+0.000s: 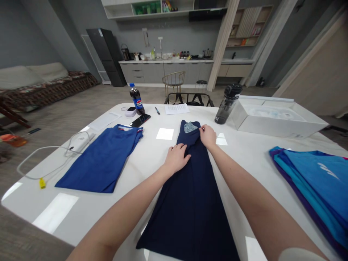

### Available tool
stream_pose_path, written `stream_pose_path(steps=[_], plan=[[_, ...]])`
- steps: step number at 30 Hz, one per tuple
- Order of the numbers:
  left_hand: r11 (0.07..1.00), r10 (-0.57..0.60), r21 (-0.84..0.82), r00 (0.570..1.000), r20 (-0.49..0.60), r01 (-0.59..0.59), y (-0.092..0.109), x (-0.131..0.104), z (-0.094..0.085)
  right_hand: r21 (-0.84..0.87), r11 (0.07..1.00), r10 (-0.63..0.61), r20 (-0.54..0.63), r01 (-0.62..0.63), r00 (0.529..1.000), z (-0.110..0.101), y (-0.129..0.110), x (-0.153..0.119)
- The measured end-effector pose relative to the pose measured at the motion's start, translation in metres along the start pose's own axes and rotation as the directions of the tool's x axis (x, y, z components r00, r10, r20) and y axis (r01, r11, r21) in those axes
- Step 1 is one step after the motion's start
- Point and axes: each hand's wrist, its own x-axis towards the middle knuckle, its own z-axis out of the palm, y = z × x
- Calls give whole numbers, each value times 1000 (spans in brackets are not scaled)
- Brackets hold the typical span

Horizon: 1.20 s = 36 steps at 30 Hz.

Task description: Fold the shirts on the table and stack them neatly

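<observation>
A dark navy garment (190,203) lies lengthwise on the white table, narrow at its far end and wide toward me. Near that far end a patch of grey-blue patterned fabric (190,127) shows. My left hand (176,157) rests on the garment's upper left part, fingers spread. My right hand (208,136) pinches the garment's right edge beside the patterned patch. To the left lies a folded blue shirt (98,159). At the right edge sits a stack of folded blue, teal and purple clothes (318,181).
On the white table (146,163) stand a cola bottle (137,99), a dark tumbler (227,105) and a white box (280,121). A phone (140,120), pen (157,111), papers (176,109) and a power strip (80,142) with a white cable also lie there. Chairs stand beyond.
</observation>
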Motion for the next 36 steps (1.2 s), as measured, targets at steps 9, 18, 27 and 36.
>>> stream_pose_path(steps=[9,18,27,36], plan=[[992,-32,126,999,29,28,15,-112,-16,52,972,-231,26,229,973,-16,-22,-85],[966,-147,227,985,92,123,20,-171,-33,252,839,-543,311,483,780,-60,-54,-212],[956,-210,238,968,136,174,32,-230,-44,150,876,-479,376,458,793,-74,-67,-249],[961,-232,175,970,74,216,41,-255,-54,10,765,-611,326,643,722,-68,-96,-262]])
